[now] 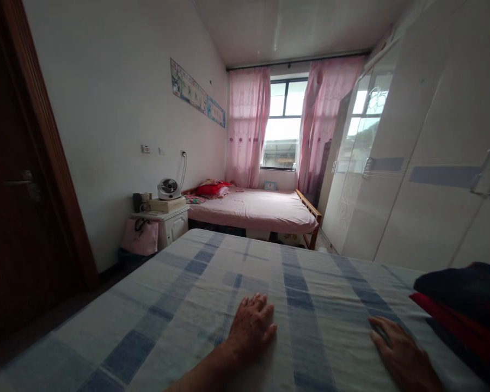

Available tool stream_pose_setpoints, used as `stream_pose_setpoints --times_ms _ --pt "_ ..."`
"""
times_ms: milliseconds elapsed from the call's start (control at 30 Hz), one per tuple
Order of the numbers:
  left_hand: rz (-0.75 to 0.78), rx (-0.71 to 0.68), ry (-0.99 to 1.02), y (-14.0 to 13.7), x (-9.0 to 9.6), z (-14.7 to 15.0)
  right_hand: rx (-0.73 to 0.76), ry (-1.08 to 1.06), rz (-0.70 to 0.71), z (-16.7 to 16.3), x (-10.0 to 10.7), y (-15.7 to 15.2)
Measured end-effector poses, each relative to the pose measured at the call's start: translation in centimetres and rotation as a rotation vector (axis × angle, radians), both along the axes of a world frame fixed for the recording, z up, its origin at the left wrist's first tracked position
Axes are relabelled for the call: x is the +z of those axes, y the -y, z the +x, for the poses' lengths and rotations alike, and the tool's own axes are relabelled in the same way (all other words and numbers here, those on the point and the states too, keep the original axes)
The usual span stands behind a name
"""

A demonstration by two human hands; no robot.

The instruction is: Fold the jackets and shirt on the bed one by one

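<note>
A blue and white checked bed sheet [265,272] covers the bed in front of me. My left hand [252,326] rests palm down on it near the middle, fingers slightly bent and a little apart, holding nothing. Farther right, my right hand [404,354] also lies on the sheet with its fingers apart and nothing in them. Close to the right hand is a stack of folded dark blue and red cloth [465,299]. Shallow creases run across the sheet around both hands.
Beyond stands a second bed [261,209] with a pink sheet and red bedding. A white nightstand [175,223] carries a small fan [169,188]. White wardrobes [416,141] line the right side; a brown door [20,179] is at left. Pink curtains [249,125] flank the window.
</note>
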State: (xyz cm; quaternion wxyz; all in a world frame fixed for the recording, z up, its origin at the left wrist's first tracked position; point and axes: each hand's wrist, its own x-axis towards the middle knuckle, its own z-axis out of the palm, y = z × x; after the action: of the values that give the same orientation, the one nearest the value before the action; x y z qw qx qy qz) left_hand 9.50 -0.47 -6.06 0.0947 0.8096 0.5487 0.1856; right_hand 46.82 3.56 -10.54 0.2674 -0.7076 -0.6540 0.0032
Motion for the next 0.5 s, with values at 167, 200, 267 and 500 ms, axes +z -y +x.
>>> stream_pose_setpoints --times_ms 167,200,267,500 --pt "0.005 -0.013 0.006 0.1 0.0 0.0 0.023 -0.037 0.014 0.7 -0.3 -0.2" --pt "0.005 -0.014 0.008 0.1 0.0 0.0 0.022 -0.042 0.012 0.8 -0.4 -0.3" --pt "0.004 -0.016 0.011 0.1 -0.1 -0.1 0.028 -0.045 0.012 1.3 -0.6 -0.5" --pt "0.014 0.002 0.018 -0.1 -0.8 -0.1 0.062 -0.008 0.090 4.0 -4.0 -2.4"
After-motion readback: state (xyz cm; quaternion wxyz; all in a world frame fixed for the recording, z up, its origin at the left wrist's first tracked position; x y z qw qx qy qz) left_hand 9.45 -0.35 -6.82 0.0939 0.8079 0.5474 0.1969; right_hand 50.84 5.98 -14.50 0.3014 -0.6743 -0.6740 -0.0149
